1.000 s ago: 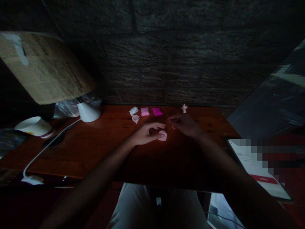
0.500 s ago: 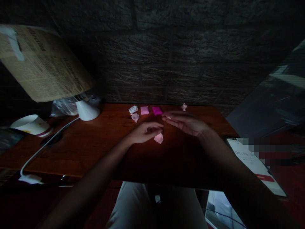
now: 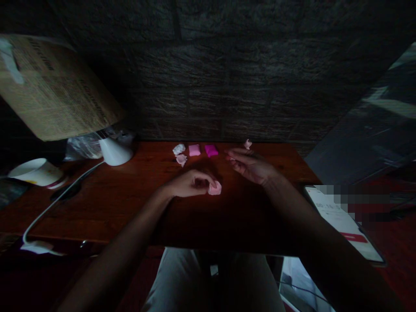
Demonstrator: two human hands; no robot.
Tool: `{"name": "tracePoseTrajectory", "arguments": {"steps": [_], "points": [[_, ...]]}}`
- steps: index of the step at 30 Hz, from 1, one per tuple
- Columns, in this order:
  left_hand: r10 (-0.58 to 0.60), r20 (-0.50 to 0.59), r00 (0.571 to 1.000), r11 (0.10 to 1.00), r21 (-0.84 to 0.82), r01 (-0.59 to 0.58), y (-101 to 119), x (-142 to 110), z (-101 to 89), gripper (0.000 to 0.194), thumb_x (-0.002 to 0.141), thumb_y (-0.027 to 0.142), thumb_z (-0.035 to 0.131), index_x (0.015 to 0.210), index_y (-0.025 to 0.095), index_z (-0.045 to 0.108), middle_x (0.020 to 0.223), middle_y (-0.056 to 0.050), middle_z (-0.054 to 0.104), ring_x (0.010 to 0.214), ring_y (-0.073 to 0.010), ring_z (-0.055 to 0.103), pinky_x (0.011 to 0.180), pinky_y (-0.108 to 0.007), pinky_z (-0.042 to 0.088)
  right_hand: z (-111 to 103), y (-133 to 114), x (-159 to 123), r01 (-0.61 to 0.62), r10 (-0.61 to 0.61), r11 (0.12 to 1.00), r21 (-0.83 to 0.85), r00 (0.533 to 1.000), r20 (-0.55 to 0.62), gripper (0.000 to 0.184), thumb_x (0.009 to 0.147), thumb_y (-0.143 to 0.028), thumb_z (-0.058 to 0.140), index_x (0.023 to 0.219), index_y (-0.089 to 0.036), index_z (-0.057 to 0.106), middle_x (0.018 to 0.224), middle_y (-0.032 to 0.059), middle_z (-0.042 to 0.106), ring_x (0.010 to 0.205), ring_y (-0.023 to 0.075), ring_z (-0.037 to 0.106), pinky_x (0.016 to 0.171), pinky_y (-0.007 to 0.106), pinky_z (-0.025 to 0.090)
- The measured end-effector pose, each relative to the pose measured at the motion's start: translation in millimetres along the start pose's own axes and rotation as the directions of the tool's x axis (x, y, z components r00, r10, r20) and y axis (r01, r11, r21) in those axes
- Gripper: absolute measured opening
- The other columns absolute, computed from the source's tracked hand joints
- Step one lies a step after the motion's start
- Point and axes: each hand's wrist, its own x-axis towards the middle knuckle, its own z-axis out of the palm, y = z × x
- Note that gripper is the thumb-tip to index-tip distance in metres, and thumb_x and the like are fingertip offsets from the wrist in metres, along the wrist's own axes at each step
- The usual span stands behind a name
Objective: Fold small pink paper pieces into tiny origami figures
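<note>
Thumb and fingers of my left hand (image 3: pixel 191 183) are closed on a pale pink lump (image 3: pixel 215 188) that looks like soft clay, just above or on the table. To its right, my right hand (image 3: pixel 250 164) has its fingers drawn together around a tiny pale bit (image 3: pixel 232 159), too small and dim to make out. Beyond my hands lie a white crumpled lump (image 3: pixel 179 149), a pale pink ragged piece (image 3: pixel 181 160), a pink square block (image 3: pixel 194 150) and a magenta square block (image 3: pixel 211 150). Another pale ragged piece (image 3: pixel 248 144) sits behind my right hand.
The wooden table (image 3: pixel 130 208) meets a dark brick wall (image 3: pixel 201 86). At left stand a white lamp (image 3: pixel 115 151) with a paper shade (image 3: pixel 61 86), its cord, and a paper cup (image 3: pixel 35 172). A tablet-like screen (image 3: pixel 338 216) lies at the right edge.
My right hand's fingers went from flatter and stretched out to curled together. My left fingers shifted onto the pale pink lump, which has turned. The view has moved slightly right.
</note>
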Motion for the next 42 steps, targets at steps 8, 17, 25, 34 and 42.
{"name": "tracePoseTrajectory", "arguments": {"steps": [8,17,25,34,42], "points": [[0.037,-0.058,0.998,0.983,0.183,-0.025,3.5,0.9,0.9,0.008,0.082,0.014,0.066,0.086,0.016,0.072,0.089,-0.006,0.075,0.079,-0.0168,0.067,0.072,-0.029,0.052,2.3,-0.7,-3.8,0.037,-0.043,0.999,0.037,0.984,0.170,0.021,0.076,-0.018,0.086,0.096,-0.022,0.082,0.102,0.0025,0.082,0.094,0.0120,0.075,0.093,0.023,0.060],[0.022,-0.122,0.992,0.951,0.309,0.016,-5.2,-2.3,-2.3,0.020,0.087,0.017,0.066,0.104,0.019,0.076,0.098,-0.007,0.076,0.081,-0.0163,0.069,0.073,-0.029,0.055,-1.3,6.7,1.0,0.040,-0.038,0.999,-0.012,0.993,0.111,0.019,0.076,-0.019,0.086,0.094,-0.023,0.082,0.103,0.0034,0.082,0.097,0.0138,0.075,0.096,0.026,0.060],[0.142,-0.131,0.981,0.938,0.334,-0.091,-11.2,0.0,-4.3,0.009,0.092,0.023,0.069,0.096,0.021,0.077,0.110,-0.009,0.070,0.105,-0.0214,0.067,0.094,-0.039,0.054,3.5,4.4,-4.1,0.062,-0.054,0.997,-0.044,0.983,0.174,0.025,0.071,-0.026,0.091,0.094,-0.021,0.082,0.109,0.0050,0.081,0.105,0.0181,0.075,0.105,0.032,0.057],[0.117,-0.108,0.987,0.956,0.282,-0.083,-15.6,-0.6,-1.9,0.016,0.088,0.023,0.075,0.104,0.020,0.077,0.123,-0.012,0.070,0.119,-0.0240,0.066,0.102,-0.042,0.053,4.8,7.0,-0.7,-0.024,0.026,0.999,-0.035,0.998,0.055,0.017,0.076,-0.029,0.089,0.090,-0.022,0.083,0.091,0.0022,0.079,0.077,0.0092,0.070,0.077,0.021,0.060],[0.141,-0.075,0.987,0.955,0.272,-0.115,-16.2,2.1,0.4,0.008,0.091,0.023,0.073,0.097,0.019,0.077,0.116,-0.011,0.072,0.110,-0.0221,0.068,0.099,-0.039,0.053,10.6,13.8,-1.6,-0.010,0.018,0.998,-0.067,0.993,0.113,0.024,0.068,-0.030,0.093,0.087,-0.021,0.083,0.094,0.0035,0.081,0.085,0.0123,0.072,0.088,0.026,0.060]]}}
